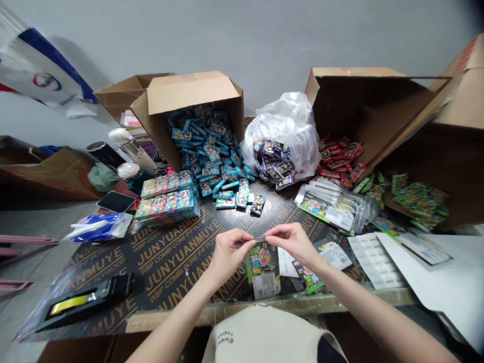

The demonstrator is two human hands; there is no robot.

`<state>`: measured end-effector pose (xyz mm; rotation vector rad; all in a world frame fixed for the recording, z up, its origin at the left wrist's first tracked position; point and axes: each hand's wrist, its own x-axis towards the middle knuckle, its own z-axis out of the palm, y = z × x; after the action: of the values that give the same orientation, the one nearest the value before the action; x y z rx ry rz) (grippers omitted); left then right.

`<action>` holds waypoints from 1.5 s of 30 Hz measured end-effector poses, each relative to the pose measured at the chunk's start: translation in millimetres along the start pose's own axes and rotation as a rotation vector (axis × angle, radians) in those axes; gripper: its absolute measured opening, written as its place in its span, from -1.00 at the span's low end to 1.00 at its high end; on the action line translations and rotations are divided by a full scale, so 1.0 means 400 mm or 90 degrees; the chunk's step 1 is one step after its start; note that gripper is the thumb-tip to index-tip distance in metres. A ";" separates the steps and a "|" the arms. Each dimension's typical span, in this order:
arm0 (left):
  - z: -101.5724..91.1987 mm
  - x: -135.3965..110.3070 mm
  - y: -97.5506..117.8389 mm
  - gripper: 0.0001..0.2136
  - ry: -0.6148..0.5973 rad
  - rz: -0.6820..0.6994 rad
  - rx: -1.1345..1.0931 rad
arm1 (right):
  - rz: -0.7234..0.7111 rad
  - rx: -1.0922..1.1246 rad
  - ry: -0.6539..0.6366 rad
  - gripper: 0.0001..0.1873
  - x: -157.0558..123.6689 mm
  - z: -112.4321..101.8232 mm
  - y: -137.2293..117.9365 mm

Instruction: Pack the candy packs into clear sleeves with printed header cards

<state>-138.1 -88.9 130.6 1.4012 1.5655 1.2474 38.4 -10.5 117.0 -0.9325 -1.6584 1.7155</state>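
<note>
A printed plastic pouch with a dark front, colourful lettering and a white label hangs upright at the table's front edge. My left hand pinches the left end of its top edge between thumb and fingers. At the right end of that edge, my right hand pinches it the same way. Just beyond my hands lie a small purple-black packet and several small blue packets. Another printed pouch lies partly under my right forearm.
Open cartons hold blue packets, red packets and green packets. A clear bag spills purple packets. Stacked pouches lie right; wrapped packs and a tape dispenser sit left. A label sheet lies right.
</note>
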 end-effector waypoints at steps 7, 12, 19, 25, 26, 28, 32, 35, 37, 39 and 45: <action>-0.004 0.000 0.009 -0.88 -0.063 -0.043 -0.042 | -0.007 -0.016 -0.022 -0.79 -0.017 -0.014 -0.002; 0.005 -0.002 0.009 -0.89 -0.052 0.006 0.021 | -0.017 -0.024 -0.018 -0.80 -0.015 -0.018 -0.002; 0.001 -0.018 -0.005 -0.92 -0.063 0.104 0.106 | -0.174 -0.175 -0.068 -0.80 -0.038 -0.049 0.008; -0.046 -0.022 -0.078 -0.89 0.046 -0.028 0.026 | -0.040 -0.160 -0.083 -0.30 -0.093 -0.023 0.132; -0.060 -0.026 -0.098 -0.89 0.084 -0.060 0.007 | -0.007 -0.171 -0.132 -0.28 -0.103 -0.008 0.157; -0.092 -0.037 -0.141 -0.86 0.168 -0.119 -0.027 | 0.030 -0.190 -0.216 -0.36 -0.105 0.024 0.195; -0.166 -0.075 -0.224 -0.75 0.378 -0.194 -0.087 | -0.045 -0.248 -0.117 -0.49 0.015 0.062 0.200; -0.215 -0.119 -0.262 -0.70 0.415 -0.252 0.019 | -0.188 -0.425 0.044 -0.32 0.187 0.054 0.175; -0.236 -0.145 -0.273 -0.70 0.390 -0.253 0.192 | -0.228 -0.569 0.094 -0.12 0.296 0.040 0.165; -0.243 -0.157 -0.273 -0.71 0.374 -0.218 0.310 | -0.229 -0.665 0.095 -0.03 0.373 0.031 0.161; -0.155 -0.075 -0.227 -0.64 0.277 -0.270 -0.073 | -0.276 -0.674 0.077 -0.14 0.366 0.096 0.132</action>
<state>-219.1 -127.3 60.5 0.6953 1.9178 1.4003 -76.0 80.2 50.1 -0.9481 -2.4649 0.4101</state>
